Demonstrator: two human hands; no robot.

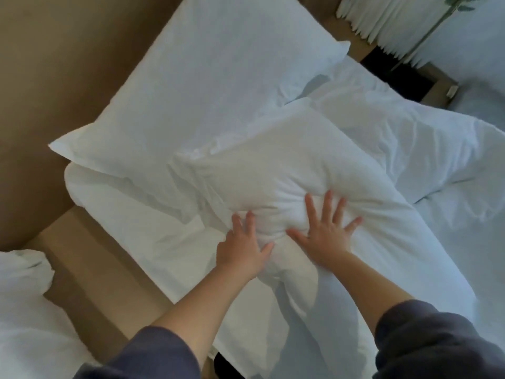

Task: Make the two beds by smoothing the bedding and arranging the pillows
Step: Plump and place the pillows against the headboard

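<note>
Head cam, looking down at the bed point(169, 253), all white linen. Both hands are planted on the front pillow point(287, 165), which lies crooked across the mattress, its far corner lapping onto the back pillow point(207, 77). The back pillow leans against the tan headboard point(54, 64).

The left hand point(243, 247) pushes into the pillow's near-left side, fingertips sunk into the stuffing and thumb sticking out to the right. The right hand point(325, 236) is just beside it, flat, fingers fanned wide. So the grip on both sides is apart: nothing pinched or clutched, just palms pressing down, and the fabric is puckered into creases between them. Dark blue-grey sleeves point(426, 343) are pushed up the forearms.

The rumpled duvet point(410, 138) is bunched up on the right side of the bed, past the front pillow. In the lower left, across a tan ledge point(95, 269), is a lump of white bedding point(21, 296). At the top right there's a pleated white curtain point(396, 17) with a green plant stem point(437, 26) in front of it.
</note>
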